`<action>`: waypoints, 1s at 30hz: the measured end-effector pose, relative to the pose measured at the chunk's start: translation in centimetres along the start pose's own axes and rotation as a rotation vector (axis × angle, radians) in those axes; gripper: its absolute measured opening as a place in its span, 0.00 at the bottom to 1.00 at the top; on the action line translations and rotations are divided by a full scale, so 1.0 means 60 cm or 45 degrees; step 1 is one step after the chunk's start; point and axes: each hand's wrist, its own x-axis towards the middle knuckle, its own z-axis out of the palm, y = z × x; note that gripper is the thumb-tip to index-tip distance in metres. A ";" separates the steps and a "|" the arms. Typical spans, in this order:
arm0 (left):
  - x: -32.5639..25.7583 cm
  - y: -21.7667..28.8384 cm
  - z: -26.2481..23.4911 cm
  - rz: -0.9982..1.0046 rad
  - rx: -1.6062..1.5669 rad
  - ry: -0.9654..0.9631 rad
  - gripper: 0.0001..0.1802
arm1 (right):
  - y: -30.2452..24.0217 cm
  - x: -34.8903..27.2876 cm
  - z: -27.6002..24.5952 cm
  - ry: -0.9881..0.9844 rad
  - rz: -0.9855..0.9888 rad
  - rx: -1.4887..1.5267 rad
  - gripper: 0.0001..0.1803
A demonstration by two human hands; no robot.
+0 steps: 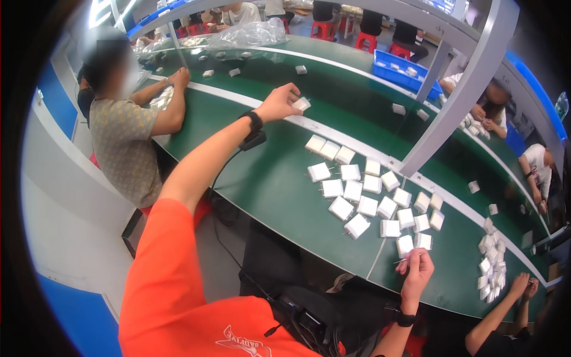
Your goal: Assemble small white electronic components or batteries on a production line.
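My left hand (278,103) reaches out over the far rail of the green work surface. Its thumb and fingers close on a white plug adapter (302,105) at the edge of the belt. Nearer to me, my right hand (417,269) is closed round a thin, pointed metal piece (401,261); its kind is too small to make out. Just beyond that hand lies a loose group of white plug adapters (368,206), several with metal prongs showing. Closest to its fingers is one adapter (404,245) in the front row.
A green conveyor belt (339,89) with scattered adapters runs beyond the white rail (324,127). A grey metal post (455,89) rises at the right. Co-workers sit left and right, with another adapter pile (491,265) at right. A blue bin (392,72) stands across the belt.
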 end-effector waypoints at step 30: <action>-0.018 0.049 0.038 0.338 0.357 -0.771 0.33 | -0.001 0.032 0.008 0.194 -0.025 0.269 0.17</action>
